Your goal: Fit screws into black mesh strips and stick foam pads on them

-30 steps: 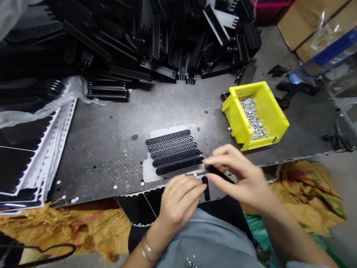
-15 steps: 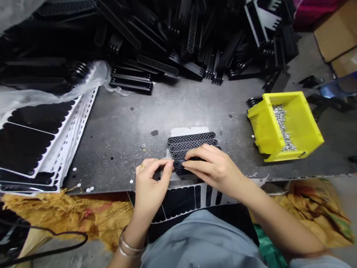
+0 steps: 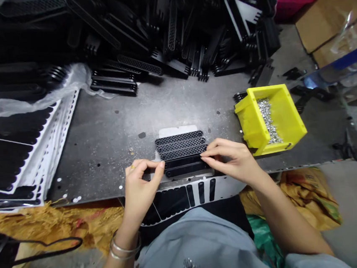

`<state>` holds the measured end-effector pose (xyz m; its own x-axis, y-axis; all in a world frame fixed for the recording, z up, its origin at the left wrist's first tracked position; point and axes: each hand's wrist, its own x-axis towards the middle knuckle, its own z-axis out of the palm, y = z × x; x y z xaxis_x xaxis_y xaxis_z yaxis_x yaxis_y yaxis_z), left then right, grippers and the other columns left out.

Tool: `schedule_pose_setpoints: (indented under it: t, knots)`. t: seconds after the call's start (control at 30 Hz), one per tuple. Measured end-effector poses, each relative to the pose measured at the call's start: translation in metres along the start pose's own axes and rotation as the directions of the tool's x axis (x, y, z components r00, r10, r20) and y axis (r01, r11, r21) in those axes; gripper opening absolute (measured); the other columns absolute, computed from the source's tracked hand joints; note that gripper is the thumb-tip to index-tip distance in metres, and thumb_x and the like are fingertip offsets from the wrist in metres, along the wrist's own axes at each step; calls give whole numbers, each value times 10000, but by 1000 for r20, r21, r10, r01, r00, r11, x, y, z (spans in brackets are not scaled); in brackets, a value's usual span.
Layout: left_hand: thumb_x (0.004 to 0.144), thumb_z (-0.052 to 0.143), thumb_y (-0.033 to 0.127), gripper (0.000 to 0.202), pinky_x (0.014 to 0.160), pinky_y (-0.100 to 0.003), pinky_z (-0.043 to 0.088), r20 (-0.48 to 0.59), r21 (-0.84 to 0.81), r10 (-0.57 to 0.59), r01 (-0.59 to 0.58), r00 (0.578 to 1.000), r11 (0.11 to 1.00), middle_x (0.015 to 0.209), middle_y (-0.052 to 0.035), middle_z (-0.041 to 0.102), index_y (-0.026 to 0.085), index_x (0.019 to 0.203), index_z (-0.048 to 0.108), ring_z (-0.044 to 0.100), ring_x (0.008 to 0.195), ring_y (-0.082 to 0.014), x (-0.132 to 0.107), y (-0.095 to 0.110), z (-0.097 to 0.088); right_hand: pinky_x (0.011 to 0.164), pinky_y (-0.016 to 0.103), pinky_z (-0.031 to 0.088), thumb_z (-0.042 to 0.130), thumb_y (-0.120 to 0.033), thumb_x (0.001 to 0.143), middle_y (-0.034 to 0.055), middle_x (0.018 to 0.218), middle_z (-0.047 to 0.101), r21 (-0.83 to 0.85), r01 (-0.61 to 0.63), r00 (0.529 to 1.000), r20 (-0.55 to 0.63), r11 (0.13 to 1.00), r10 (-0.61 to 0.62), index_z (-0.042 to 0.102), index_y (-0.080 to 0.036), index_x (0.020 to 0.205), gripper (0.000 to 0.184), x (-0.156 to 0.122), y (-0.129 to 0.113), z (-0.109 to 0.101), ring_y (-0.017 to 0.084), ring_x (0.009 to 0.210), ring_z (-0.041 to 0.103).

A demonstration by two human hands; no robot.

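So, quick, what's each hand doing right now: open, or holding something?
Left hand: closed, fingertips at the left end of the lower black strips.
Right hand: closed, fingertips at their right end.

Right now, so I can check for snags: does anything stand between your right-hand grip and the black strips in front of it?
Nothing visible does. The right-hand grip is in contact: its fingertips rest on the right ends of the lower black strips, with no object between them.

Dark metal bench (image 3: 102, 133) w/ yellow bin (image 3: 285, 115), black mesh strips (image 3: 181, 146)
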<state>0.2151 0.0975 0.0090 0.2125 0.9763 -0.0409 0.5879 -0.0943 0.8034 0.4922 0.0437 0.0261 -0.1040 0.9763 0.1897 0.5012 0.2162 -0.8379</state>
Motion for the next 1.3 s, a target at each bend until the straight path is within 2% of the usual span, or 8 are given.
schedule_pose_setpoints:
  t: [0.27,0.43,0.53,0.63,0.77,0.87,1.07,1.3]
  knots:
    - [940,703,295,139,917,-390,445,-157,154,212,-189,965,970,830,5,747,237,814,692,679,841,-193,-8,8,1,737,325,580,626,-164,1001,59,967,614,-261,68,988,-114,963,-101,745,-223,1172,217,-20,-16,-3,158,828,626]
    - [912,713,100,178,896,-336,549,24,18,659,-659,752,752,964,-31,785,207,1051,686,735,918,-174,-45,13,37,744,333,604,638,-170,999,97,987,665,-320,35,998,-30,947,-47,696,-165,1248,257,-72,-17,14,190,858,669]
    - [973,636,106,268,935,-354,590,124,-20,770,-774,626,633,1078,-78,798,183,1228,668,744,1061,-208,-56,0,64,719,342,609,586,-114,1006,116,1017,695,-320,115,989,-54,940,-140,718,-177,1227,265,-92,-5,24,195,854,678]
    - [1017,554,98,357,950,-363,605,122,-7,806,-811,580,585,1102,-79,804,190,1356,621,746,1103,-210,-55,-14,78,807,375,634,661,-134,969,87,1059,697,22,78,996,-43,997,-77,755,-233,1071,171,-101,-4,13,207,954,713]
    - [1021,550,106,360,952,-360,606,121,-56,795,-796,594,603,1119,-93,800,181,1365,626,739,1121,-214,-55,-9,74,657,321,644,688,-276,977,26,1076,599,506,-86,974,-137,858,178,678,-295,1110,135,-88,-25,-14,138,752,707]
    - [985,626,112,313,913,-335,593,58,-51,772,-770,633,636,1068,-59,802,212,1279,669,752,1028,-190,-53,7,54,638,271,608,667,-198,974,38,1080,573,188,-94,977,-170,978,126,689,-303,1220,268,-50,-39,-7,120,765,651]
    - [982,670,276,112,961,-390,509,-209,99,184,-167,960,981,1013,-29,784,260,1064,745,702,988,-209,-15,10,3,866,365,593,541,-177,1048,112,1129,729,-307,283,958,57,908,-279,688,-159,1303,294,30,-33,44,203,987,671]
    - [991,645,355,157,942,-399,463,-81,-76,21,-27,996,997,882,3,796,279,972,781,688,924,-216,5,-1,3,800,342,547,592,-217,1038,83,1072,767,-286,336,938,190,897,-291,761,-188,1056,173,50,-24,45,190,908,616]
